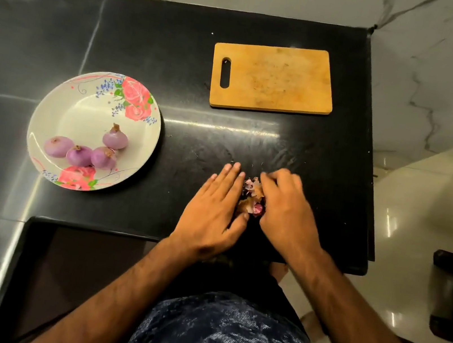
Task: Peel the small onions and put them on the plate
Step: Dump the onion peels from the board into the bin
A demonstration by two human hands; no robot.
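Purple onions (79,155): four on the left plate (81,107); likely light, firm, slick; pinch by the sides.
Left hand (214,202): flat, straight-fingered, beside skins (252,196).
Right hand (284,210): curled over skins; grip unclear.

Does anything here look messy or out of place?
Only the loose onion skins, piled on the black counter between the left hand and right hand, while the cutting board holds nothing.

left hand (213,208) and right hand (284,210) flank onion skins (254,193); four peeled onions (81,155) on plate (80,112).
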